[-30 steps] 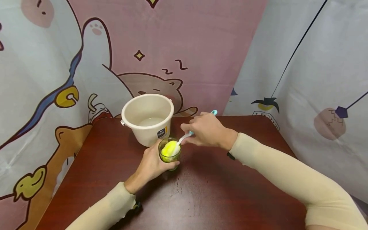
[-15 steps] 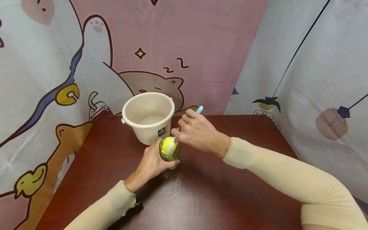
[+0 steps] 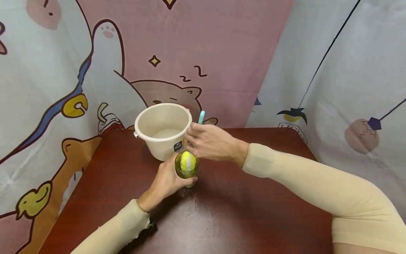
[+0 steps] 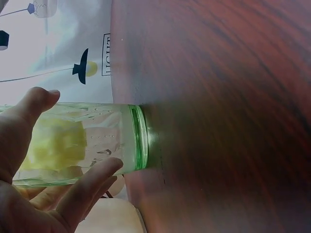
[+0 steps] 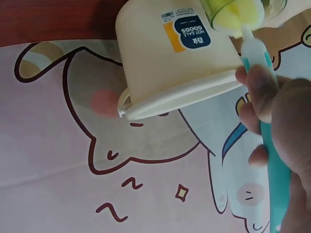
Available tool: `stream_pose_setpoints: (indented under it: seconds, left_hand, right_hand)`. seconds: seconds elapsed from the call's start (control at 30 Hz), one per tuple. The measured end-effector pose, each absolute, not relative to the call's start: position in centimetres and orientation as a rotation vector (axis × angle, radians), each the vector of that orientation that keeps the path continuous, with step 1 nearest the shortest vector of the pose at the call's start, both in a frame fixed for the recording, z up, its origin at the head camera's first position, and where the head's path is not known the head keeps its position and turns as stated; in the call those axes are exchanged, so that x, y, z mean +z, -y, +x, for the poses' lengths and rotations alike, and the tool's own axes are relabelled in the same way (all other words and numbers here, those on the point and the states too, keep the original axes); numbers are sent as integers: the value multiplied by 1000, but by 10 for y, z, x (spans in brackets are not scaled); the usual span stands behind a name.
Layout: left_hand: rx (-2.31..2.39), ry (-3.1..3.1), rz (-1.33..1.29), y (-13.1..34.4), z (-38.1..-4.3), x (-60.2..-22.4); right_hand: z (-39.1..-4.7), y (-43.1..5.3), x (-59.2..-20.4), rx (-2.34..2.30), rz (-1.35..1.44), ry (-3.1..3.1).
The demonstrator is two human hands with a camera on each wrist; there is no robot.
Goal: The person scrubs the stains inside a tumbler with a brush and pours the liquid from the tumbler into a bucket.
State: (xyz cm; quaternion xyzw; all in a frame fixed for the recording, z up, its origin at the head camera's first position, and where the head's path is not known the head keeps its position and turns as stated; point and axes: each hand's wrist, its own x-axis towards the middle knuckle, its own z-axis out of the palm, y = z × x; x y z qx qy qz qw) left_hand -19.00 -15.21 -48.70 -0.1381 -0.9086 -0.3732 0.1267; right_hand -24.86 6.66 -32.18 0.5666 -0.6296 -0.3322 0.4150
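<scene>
My left hand (image 3: 168,178) grips a clear green-tinted drinking glass (image 4: 109,138), thumb on one side and fingers on the other. Its base is right at the tabletop in the left wrist view. Inside the glass sits the yellow and white sponge head (image 3: 188,162) of a cup brush. My right hand (image 3: 213,143) holds that brush's teal handle (image 5: 277,182) above the rim, fingers wrapped round it. The handle stands nearly upright, its end (image 3: 201,117) showing over the knuckles. In the right wrist view a white neck joins handle and sponge.
A cream plastic bucket (image 3: 152,143) with a label stands just behind the glass, close to both hands. Pale liquid shows at its bottom. Wet marks streak the dark red-brown table (image 3: 253,215) in front. A cartoon-printed curtain (image 3: 234,53) hangs along the back and sides.
My right hand has moved left, over the glass, and the brush handle has swung from slanting right to nearly upright. The sponge head has turned in the glass. My left hand stays in place.
</scene>
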Motion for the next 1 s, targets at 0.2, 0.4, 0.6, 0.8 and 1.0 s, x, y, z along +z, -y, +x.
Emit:
stream_pose_setpoints:
  seconds: [0.2,0.4,0.6,0.8,1.0]
  left_hand:
    - [-1080,2641,-392,151,-189,-487]
    - [-1096,2654,-374,151,-188,-487]
    - [-1085,2652,-382,150,-188,-488]
    - [-1085,2642,-382,150,-188,-487]
    - [-1090,2647,-380,150,-188,-487]
  right_hand:
    - [-255,-65,-314,-888,1526,1617]
    - [-263,-71,-309,-825,1635,1742]
    - [-268,-81,-315,-724,1664,1827]
    - [-266,-88,-324,-628,1656,1902]
    - [-260,-89,-332,-548,1614,1986]
